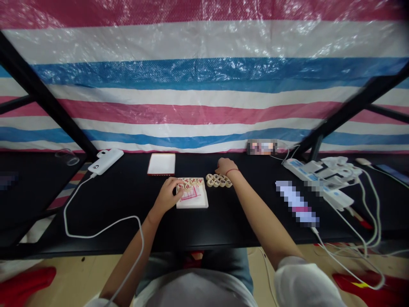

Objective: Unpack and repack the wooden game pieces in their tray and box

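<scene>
Striped tarp point(198, 72) and desk point(198, 228) suggest a makeshift workspace.

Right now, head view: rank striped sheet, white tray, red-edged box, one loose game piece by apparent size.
1. Striped sheet
2. White tray
3. Red-edged box, farther off
4. Loose game piece

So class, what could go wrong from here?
The white cable crosses in front of the left arm, so moving that arm might tug the white device it plugs into. The left hand has its fingers over the tray and could jostle the pieces inside. The right hand is beside the loose pieces on the desk and might scatter them.
</scene>
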Available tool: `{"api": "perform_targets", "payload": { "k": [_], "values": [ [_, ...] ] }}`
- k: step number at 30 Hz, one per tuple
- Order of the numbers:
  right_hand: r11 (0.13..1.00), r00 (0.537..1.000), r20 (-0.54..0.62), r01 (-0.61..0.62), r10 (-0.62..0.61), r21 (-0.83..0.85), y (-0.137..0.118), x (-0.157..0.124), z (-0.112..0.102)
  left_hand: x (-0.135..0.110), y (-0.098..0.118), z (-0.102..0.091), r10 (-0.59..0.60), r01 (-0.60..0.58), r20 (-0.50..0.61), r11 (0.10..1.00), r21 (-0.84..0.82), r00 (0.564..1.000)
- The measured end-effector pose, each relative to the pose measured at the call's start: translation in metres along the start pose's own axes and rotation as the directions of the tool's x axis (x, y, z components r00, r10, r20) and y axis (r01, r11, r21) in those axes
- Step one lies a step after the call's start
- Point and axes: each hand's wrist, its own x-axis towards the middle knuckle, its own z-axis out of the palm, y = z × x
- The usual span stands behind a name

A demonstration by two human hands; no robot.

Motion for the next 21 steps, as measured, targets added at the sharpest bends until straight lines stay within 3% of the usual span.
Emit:
{"api": "perform_targets", "payload": {
  "k": [2, 4, 7, 9, 11, 16, 19, 21],
  "values": [
    [0.999, 0.999, -0.048, 0.012, -0.010, 0.051, -0.001, -0.009, -0.004, 0.002, 0.002, -0.001, 0.009, -0.006, -0.038, 0.997, 0.081, 0.999],
    [0.967, 0.995, -0.086, 0.078, -0.058, 0.243, -0.006, -0.025, -0.004, 0.007, 0.006, -0.003, 0.021, -0.009, -0.076, 0.988, 0.156, 0.997],
    [0.718, 0.973, -0.014, 0.181, -0.232, 0.672, -0.019, -0.057, 0.009, 0.017, 0.015, -0.002, 0.074, -0.071, -0.015, 0.986, 0.153, 0.997],
    [0.549, 0.943, -0.001, 0.196, -0.334, 0.812, -0.030, -0.076, 0.022, 0.022, 0.021, 0.002, 0.116, -0.121, 0.057, 0.989, 0.090, 0.992],
    [0.448, 0.932, -0.031, 0.203, -0.362, 0.870, -0.038, -0.087, 0.036, 0.024, 0.027, 0.007, 0.132, -0.136, 0.090, 0.990, 0.044, 0.987],
    [0.317, 0.942, -0.144, 0.242, -0.302, 0.917, -0.039, -0.091, 0.059, 0.022, 0.032, 0.014, 0.107, -0.109, 0.067, 0.994, 0.028, 0.992],
    [0.252, 0.949, -0.303, 0.316, -0.091, 0.915, -0.031, -0.088, 0.065, 0.023, 0.032, 0.011, 0.118, -0.124, 0.077, 0.990, 0.068, 0.990],
    [0.259, 0.919, -0.391, 0.364, 0.057, 0.894, -0.026, -0.088, 0.068, 0.025, 0.033, 0.009, 0.132, -0.149, 0.124, 0.978, 0.143, 0.983]
  ]
}}
